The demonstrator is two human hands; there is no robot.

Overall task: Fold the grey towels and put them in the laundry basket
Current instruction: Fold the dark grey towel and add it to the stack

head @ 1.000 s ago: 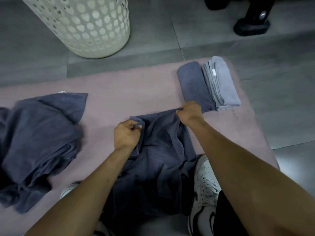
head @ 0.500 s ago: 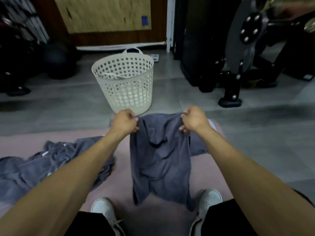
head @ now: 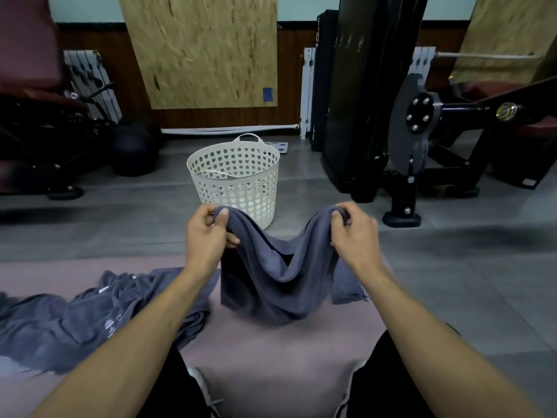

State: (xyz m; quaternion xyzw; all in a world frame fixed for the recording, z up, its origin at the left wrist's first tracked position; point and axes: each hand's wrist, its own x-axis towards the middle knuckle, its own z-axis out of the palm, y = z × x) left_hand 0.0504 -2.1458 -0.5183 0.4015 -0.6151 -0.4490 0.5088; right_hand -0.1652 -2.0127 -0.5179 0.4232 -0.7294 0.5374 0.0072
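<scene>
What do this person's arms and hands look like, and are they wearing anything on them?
Both arms are bare along all that shows: no sleeves, gloves, watch or rings visible on the left hand or the right hand. The nails look short and plain. Lower down, dark clothing covers the legs, beside white shoes.

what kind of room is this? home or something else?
Most likely a gym, not a home: a black weight machine stands on the right, a dark exercise ball and a padded bench on the left, and the person sits on a pink floor mat.
</scene>
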